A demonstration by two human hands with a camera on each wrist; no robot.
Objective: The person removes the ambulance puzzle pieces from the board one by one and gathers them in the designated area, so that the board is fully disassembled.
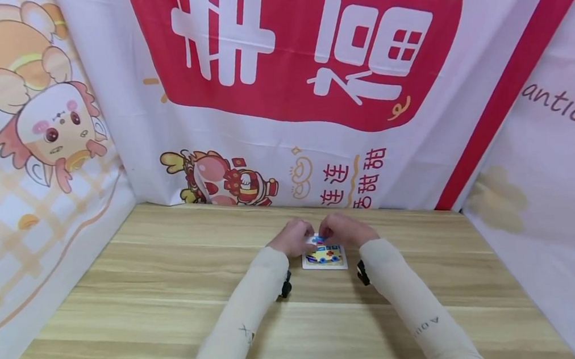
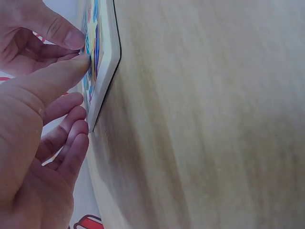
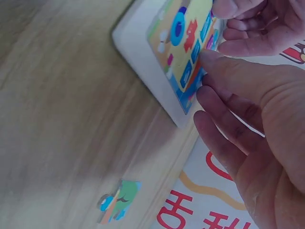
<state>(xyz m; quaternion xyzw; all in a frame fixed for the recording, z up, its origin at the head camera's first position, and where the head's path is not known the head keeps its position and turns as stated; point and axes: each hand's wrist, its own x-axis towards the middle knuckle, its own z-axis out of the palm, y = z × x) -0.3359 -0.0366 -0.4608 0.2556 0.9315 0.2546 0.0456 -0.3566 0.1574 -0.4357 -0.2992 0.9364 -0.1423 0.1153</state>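
The person's left hand (image 1: 292,237) and right hand (image 1: 345,230) meet at the far edge of a small jigsaw puzzle board (image 1: 324,258), a white-framed square with a cartoon ambulance picture, which lies flat on the wooden bench (image 1: 139,306) near the back cloth backdrop (image 1: 307,58); the step in hand looks like seating a puzzle piece (image 1: 317,239) into the top row of the board; in the left wrist view the left thumb and a fingertip press against the picture face at the frame's upper edge, and in the right wrist view the right thumb tip bears on the blue part of the picture, the other fingers lying loosely curved beside the frame; whether either grip actually pinches the piece or only presses it flat cannot be told, since the fingers cover the spot; one loose puzzle piece (image 3: 117,200), green and blue, lies on the bench well apart from the board, close to the backdrop's lower hem; by the look of it the next move calls for pressing the piece level with its neighbours while the other hand steadies the frame against sliding, then a reach toward the loose piece by the hem.
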